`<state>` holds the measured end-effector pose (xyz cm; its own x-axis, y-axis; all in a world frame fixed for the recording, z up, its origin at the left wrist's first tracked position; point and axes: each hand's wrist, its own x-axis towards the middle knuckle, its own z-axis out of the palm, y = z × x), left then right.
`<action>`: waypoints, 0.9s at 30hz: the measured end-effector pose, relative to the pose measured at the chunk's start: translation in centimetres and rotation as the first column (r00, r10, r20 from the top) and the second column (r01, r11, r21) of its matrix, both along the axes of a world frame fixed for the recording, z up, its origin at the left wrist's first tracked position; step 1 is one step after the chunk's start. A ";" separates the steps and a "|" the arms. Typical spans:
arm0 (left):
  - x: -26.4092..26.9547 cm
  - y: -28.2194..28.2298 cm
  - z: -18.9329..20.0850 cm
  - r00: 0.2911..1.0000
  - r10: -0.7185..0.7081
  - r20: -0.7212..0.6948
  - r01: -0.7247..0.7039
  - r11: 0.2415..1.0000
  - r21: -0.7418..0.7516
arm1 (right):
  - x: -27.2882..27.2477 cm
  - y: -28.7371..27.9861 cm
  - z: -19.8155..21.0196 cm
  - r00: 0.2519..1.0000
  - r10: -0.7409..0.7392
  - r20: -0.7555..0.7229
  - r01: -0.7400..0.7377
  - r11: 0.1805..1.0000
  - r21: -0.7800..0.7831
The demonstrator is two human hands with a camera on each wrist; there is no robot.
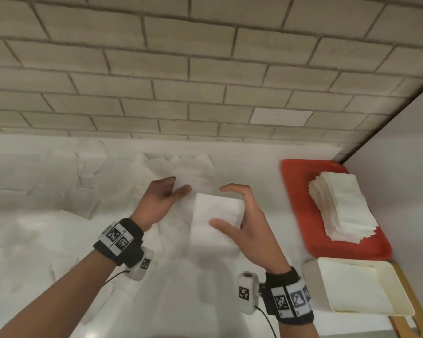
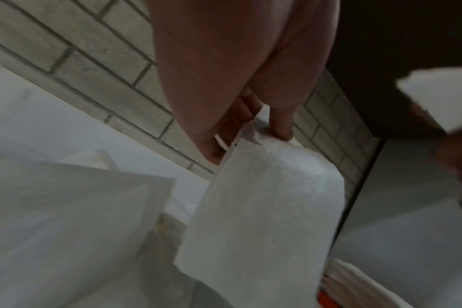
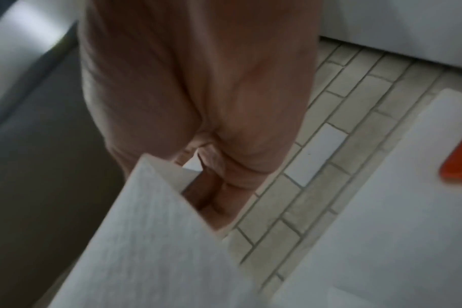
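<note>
My right hand (image 1: 218, 206) holds a folded white napkin (image 1: 217, 213) above the counter, thumb on its near face and fingers curled past its far edge. In the right wrist view that folded napkin (image 3: 145, 239) covers the fingers (image 3: 219, 200). My left hand (image 1: 178, 189) reaches into the pile of loose napkins (image 1: 83, 186). The left wrist view shows its thumb (image 2: 282, 127) and fingers pinching the top edge of one loose napkin (image 2: 264, 208), which hangs down from them. A stack of folded napkins (image 1: 342, 206) lies on a red tray (image 1: 296, 191) at the right.
Loose white napkins cover the white counter (image 1: 249, 162) from the left to the middle. A cream open box (image 1: 359, 286) stands on a wooden board (image 1: 405, 301) in front of the tray. A brick-tile wall (image 1: 205, 81) runs behind, with a white side panel (image 1: 401, 154) at the right.
</note>
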<state>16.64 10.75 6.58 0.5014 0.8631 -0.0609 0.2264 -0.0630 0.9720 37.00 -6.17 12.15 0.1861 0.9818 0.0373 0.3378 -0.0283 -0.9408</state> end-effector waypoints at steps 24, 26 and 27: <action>10.9 -12.0 2.5 0.942 -0.302 0.147 0.269 0.940 0.210 | 3.3 -6.6 1.7 0.726 -0.488 0.485 0.372 0.871 0.319; 12.9 -13.4 3.0 0.915 -0.366 0.172 0.331 0.922 0.203 | 5.6 -8.0 1.9 0.823 -0.394 0.410 0.324 0.917 0.231; 14.0 -14.1 3.0 0.908 -0.376 0.184 0.345 0.921 0.180 | 6.7 -8.8 1.8 0.842 -0.376 0.387 0.313 0.925 0.217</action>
